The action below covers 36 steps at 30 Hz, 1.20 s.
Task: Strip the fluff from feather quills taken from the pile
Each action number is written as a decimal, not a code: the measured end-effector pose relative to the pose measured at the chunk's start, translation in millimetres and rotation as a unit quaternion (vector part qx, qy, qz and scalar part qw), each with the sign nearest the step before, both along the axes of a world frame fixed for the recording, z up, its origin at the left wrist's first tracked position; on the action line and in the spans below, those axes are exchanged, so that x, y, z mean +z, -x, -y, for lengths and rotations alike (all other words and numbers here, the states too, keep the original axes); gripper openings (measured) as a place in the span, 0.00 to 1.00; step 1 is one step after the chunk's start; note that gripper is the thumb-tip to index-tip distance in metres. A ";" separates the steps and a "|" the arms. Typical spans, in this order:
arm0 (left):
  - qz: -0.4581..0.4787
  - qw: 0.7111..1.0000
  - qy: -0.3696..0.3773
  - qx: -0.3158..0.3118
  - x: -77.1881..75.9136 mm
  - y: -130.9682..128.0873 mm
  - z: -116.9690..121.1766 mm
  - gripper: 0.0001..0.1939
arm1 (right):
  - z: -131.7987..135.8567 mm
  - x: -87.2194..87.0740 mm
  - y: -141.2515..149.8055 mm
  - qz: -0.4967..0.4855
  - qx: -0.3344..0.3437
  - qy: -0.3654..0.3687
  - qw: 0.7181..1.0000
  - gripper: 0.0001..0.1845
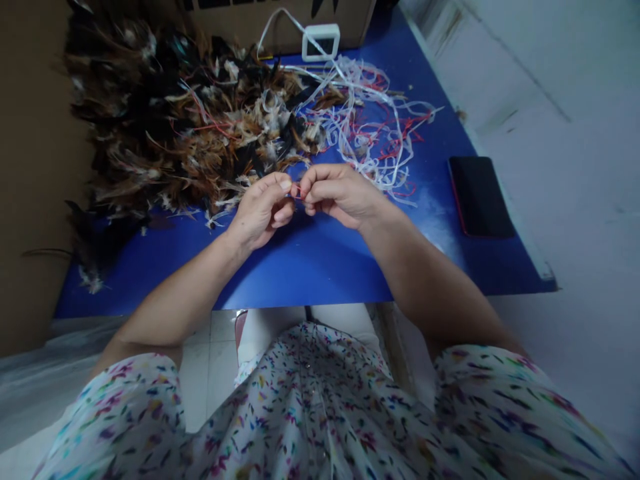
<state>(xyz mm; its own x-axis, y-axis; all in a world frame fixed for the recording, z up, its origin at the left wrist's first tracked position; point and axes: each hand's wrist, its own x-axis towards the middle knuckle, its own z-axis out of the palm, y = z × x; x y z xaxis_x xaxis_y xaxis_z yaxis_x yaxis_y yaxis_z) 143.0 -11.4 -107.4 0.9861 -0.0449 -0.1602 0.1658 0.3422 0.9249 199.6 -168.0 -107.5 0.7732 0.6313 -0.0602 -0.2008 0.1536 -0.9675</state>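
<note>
Floral-print shirt [310,407] nearest the lens, short sleeves framing bare forearms [183,290] stretched over a blue table [310,273]. At the middle, just in front of the feathers: a thin red strand [299,191], spanning the narrow gap between left hand [263,207] and right hand [345,193]. On the left, thumb and forefinger apparently pinched on the strand, remaining fingers loosely curled; on the right, thumb and forefinger likewise closed on it, other fingers folded under. Too small and too covered to tell whether knotted or looped.

Beyond, a heap of brown and black feathers [200,140]; to its right, a tangle of white ribbons and red threads [370,127], near a small white-framed device [321,43] before a cardboard box [280,30]. Well apart at right, a dark phone [481,197].

In hand, by all appearances: fine two-handed fingertip work on the strand. Called for next, most likely: a firm pinch on one side, gentle tension from the other, and care against so thin a line slipping free.
</note>
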 end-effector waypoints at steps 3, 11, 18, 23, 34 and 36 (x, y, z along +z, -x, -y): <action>-0.001 1.000 0.002 -0.006 1.7 1.3 -0.3 0.14 | 0.1 -0.6 0.1 -0.005 0.013 -0.018 1.000 0.06; -0.001 1.000 0.009 -0.011 -0.6 0.5 -2.9 0.14 | 1.8 -1.9 -3.6 0.033 0.033 0.006 0.999 0.11; 0.021 1.000 -0.009 -0.007 -2.4 -1.6 -2.3 0.17 | 3.4 -0.6 -2.6 -0.005 0.041 -0.006 0.999 0.10; 0.055 0.998 -0.025 0.011 -8.0 -7.3 -5.3 0.21 | 4.8 3.1 -2.9 -0.020 0.039 -0.043 0.998 0.09; 0.246 0.933 -0.253 0.068 -33.0 -13.5 -17.1 0.25 | 6.0 4.1 -3.3 -0.042 0.035 -0.008 0.998 0.09; 0.292 0.892 -0.330 0.102 -34.2 -11.3 -16.5 0.22 | 5.6 3.8 -2.1 -0.051 0.039 -0.001 0.998 0.09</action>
<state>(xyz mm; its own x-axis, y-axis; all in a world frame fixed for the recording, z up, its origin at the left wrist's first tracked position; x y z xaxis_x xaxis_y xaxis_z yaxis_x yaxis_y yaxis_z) 154.3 5.0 -141.5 0.8870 0.0582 0.4581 -0.4135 -0.3414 0.8441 201.7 -173.6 -103.7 0.7108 0.6902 -0.1357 -0.3103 0.1346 -0.9410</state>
